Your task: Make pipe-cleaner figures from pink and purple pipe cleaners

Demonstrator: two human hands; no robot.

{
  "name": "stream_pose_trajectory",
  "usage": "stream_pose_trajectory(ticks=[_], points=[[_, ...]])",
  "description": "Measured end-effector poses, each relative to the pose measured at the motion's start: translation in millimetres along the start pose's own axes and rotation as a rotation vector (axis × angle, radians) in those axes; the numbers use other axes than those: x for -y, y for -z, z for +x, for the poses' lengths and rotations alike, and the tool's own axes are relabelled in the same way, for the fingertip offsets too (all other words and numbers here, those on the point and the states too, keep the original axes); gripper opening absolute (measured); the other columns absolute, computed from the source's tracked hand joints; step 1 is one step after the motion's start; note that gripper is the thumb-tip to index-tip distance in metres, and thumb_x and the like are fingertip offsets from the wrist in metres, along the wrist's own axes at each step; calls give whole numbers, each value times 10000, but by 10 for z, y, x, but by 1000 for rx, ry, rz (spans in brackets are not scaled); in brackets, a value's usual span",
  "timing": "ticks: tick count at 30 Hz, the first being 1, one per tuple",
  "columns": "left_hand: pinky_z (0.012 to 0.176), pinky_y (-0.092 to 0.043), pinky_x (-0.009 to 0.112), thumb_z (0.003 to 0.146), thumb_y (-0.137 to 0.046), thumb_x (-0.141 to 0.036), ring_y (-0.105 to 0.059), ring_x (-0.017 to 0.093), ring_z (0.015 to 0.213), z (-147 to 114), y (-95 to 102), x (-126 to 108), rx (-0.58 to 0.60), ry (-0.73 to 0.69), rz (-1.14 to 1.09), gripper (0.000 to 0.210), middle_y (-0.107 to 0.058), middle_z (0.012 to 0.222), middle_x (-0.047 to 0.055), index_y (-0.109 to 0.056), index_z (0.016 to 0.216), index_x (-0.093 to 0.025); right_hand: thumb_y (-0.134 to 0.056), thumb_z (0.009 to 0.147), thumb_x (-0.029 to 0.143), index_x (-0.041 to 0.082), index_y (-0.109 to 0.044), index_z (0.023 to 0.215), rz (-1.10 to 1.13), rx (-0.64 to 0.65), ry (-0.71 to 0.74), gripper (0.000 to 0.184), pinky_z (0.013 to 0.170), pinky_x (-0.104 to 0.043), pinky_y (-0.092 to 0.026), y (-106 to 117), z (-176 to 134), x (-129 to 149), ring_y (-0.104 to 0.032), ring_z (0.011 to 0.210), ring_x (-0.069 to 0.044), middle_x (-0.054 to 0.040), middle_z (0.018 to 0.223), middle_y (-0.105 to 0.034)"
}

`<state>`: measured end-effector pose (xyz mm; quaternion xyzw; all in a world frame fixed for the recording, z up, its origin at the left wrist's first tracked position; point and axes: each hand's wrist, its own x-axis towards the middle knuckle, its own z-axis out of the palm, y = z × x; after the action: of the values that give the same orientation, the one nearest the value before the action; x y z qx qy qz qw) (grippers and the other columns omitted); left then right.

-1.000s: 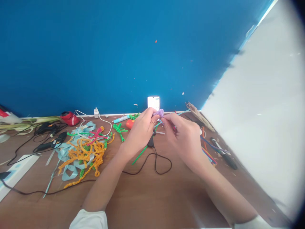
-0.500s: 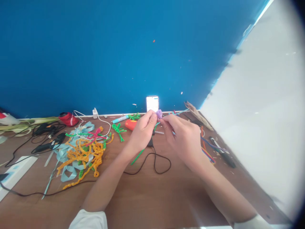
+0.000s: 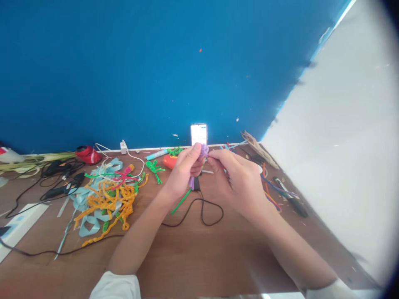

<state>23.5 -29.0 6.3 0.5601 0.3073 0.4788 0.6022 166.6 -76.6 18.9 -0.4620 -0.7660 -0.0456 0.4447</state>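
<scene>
A purple fuzzy pipe cleaner (image 3: pixel 204 150), bent into a small coiled shape, is held up between my two hands above the table. My left hand (image 3: pixel 186 168) is closed on it, thumb on top, and a purple end shows below the fingers. The thumb and forefinger of my right hand (image 3: pixel 238 176) pinch its right edge. Just behind my hands a lit phone (image 3: pixel 198 133) leans against the blue wall. A green pipe cleaner (image 3: pixel 181 202) and a black cable (image 3: pixel 202 200) lie under them.
At left is a pile of orange pipe cleaners (image 3: pixel 109 199) with light blue ribbon (image 3: pixel 89 227). Behind it stand a charger (image 3: pixel 123 147) and a red object (image 3: pixel 89 154). A white power strip (image 3: pixel 20 228) lies front left. A black marker (image 3: pixel 291 198) lies right, beside the white wall.
The purple coil has turned and shows more of itself, with an end now hanging below my left hand. My left fingers have shifted around it; my right hand stays close.
</scene>
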Motion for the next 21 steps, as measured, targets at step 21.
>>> stream_pose_trajectory(ticks=[21], points=[[427,-164,278,834,-403,-779,-177,79,432,44,116,-32,254,145,-34,644,-180,522,-51,-306,546,-212,-577,963,305,215,-661,902,458,13,-183,138,653,-264,-500,113,65,1,-644,712,-144,-25,875,-731]])
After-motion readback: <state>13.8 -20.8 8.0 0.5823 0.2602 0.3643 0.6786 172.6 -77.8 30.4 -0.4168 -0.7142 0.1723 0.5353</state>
